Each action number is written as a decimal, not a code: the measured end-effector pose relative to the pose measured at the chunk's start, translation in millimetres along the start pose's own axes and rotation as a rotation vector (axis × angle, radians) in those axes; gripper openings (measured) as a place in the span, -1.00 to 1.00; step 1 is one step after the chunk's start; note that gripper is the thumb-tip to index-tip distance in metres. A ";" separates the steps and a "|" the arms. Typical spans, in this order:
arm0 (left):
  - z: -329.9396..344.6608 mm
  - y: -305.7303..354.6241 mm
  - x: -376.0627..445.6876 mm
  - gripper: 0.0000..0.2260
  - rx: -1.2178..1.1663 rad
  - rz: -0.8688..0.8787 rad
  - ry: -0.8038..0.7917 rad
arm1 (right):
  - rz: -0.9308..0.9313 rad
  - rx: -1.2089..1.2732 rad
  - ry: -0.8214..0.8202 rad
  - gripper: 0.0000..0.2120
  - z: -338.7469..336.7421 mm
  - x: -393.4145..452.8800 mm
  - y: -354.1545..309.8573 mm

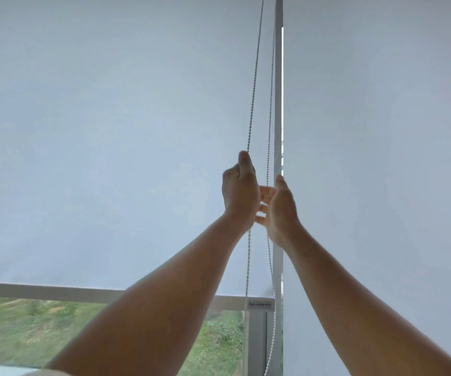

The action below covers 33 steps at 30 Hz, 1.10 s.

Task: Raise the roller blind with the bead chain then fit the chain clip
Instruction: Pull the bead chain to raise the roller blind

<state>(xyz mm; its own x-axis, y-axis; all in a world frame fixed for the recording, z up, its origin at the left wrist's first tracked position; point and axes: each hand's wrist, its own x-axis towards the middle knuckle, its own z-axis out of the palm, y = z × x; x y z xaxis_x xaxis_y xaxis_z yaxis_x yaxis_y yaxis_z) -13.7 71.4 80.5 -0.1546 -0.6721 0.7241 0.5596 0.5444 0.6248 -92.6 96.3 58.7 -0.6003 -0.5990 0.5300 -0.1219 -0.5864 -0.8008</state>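
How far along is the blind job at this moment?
Partly raised: the blind's bottom rail sits low, greenery showing beneath. In hand: the left hand grips the bead chain; the right hand is open beside it. Left: more raising, then the clip, not in view.

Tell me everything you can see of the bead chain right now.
The bead chain is a thin loop of small pale beads hanging in two strands in front of the white roller blind, beside the window frame post. The left hand grips the left strand; the right hand is open beside the right strand. Both strands run below the blind's bottom bar.
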 end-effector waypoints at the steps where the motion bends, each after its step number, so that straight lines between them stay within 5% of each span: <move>1: -2.2 -7.7 -5.3 -0.47 -0.006 -0.003 -0.021 | -0.006 0.030 0.001 -0.41 5.0 2.8 -9.5; 11: -18.0 -67.8 -52.3 -0.54 -0.059 -0.088 -0.196 | 0.061 0.144 -0.057 -0.53 55.1 16.1 -87.0; 16: -34.0 -68.6 -39.9 -0.55 -0.039 -0.115 -0.354 | -0.126 0.148 -0.005 -0.48 58.2 15.4 -72.4; 20: -49.1 -59.5 -14.2 -0.37 0.044 -0.159 -0.391 | -0.232 0.168 -0.022 -0.50 55.4 16.1 -67.1; 25: -52.9 -20.4 24.0 -0.43 0.010 -0.128 -0.247 | -0.294 0.043 -0.002 -0.40 49.6 -3.4 -22.9; 33: -19.1 40.0 44.3 -0.53 -0.022 -0.219 -0.291 | -0.221 0.002 -0.233 -0.50 38.7 -50.4 68.0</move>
<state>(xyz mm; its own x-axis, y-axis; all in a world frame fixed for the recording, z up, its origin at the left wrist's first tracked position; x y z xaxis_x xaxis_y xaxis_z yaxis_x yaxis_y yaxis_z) 17.3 53.8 131.9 -0.4960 -0.5988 0.6289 0.5049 0.3903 0.7699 -40.1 65.5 -11.7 -0.3620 -0.5658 0.7408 -0.2276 -0.7170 -0.6588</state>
